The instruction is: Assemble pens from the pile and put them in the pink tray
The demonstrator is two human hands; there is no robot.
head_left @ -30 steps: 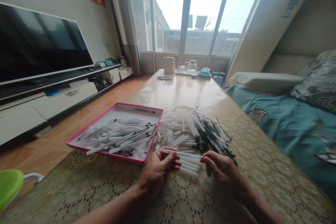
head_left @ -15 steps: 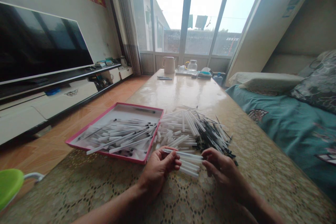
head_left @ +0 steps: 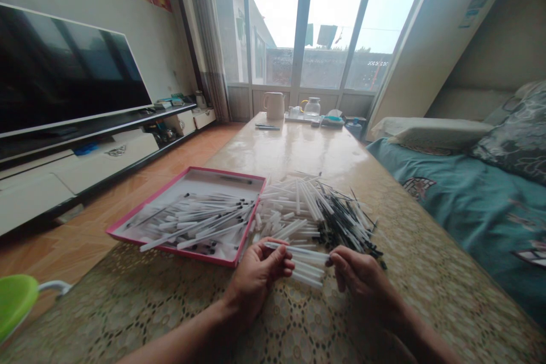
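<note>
My left hand (head_left: 261, 273) is closed around several white pen barrels (head_left: 307, 269), which fan out to the right. At the right end of the upper barrels, my right hand (head_left: 362, 273) pinches a small black pen plug (head_left: 328, 262); whether it sits inside a barrel cannot be made out. Just beyond my hands lies a heap of loose white barrels (head_left: 294, 227). Black pen refills (head_left: 345, 219) are piled to its right, their dark ends toward me. Left of my hands, a pink-rimmed box (head_left: 236, 259) holds many pens (head_left: 200, 219) with black ends.
The long table (head_left: 277, 151) has a patterned cover. A beige kettle (head_left: 274, 106), a glass jug (head_left: 313, 108) and a tissue pack (head_left: 333, 119) stand at its far end. A sofa (head_left: 460, 182) runs along the right, and a green stool (head_left: 16, 304) is at lower left.
My right hand has shifted slightly, its fingers closing more tightly at the barrel end. My left hand and the barrels in it have stayed almost still.
</note>
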